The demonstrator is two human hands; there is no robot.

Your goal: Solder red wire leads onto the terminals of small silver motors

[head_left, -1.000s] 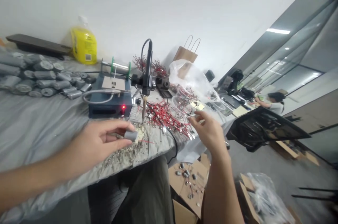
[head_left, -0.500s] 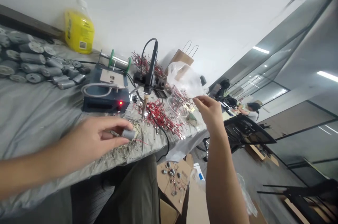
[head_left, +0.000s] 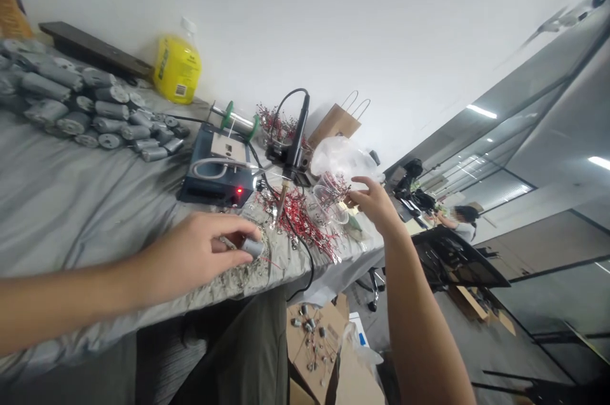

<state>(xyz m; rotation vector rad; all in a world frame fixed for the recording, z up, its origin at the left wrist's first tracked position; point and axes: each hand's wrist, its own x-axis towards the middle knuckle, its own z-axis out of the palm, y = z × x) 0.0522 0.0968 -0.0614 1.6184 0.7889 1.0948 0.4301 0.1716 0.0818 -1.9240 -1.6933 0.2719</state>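
Note:
A small grey cylinder (head_left: 251,247) is pinched between the thumb and fingers of my left hand (head_left: 210,249), just above the cloth-covered table. My right hand (head_left: 372,198) reaches out beside a clear plastic tub (head_left: 340,214) of red and black wires; its thumb and forefinger are apart and nothing shows between them. A soldering iron (head_left: 298,131) hangs tip down in its stand, over a heap of red wires (head_left: 307,227). Left of it stands a blue soldering station (head_left: 216,166) with a red light on and a solder spool (head_left: 238,122) behind.
Many grey cylinders (head_left: 112,109) are piled at the left, near a yellow bottle (head_left: 178,68). A paper bag (head_left: 333,125) and a plastic bag (head_left: 340,157) stand by the wall. Cardboard with small parts (head_left: 312,341) lies below the table edge. A person (head_left: 460,220) sits far right.
The view has shifted, moving the table items rightward in the picture. My right hand's thumb and forefinger have spread apart beside the tub. My left hand still holds the grey cylinder.

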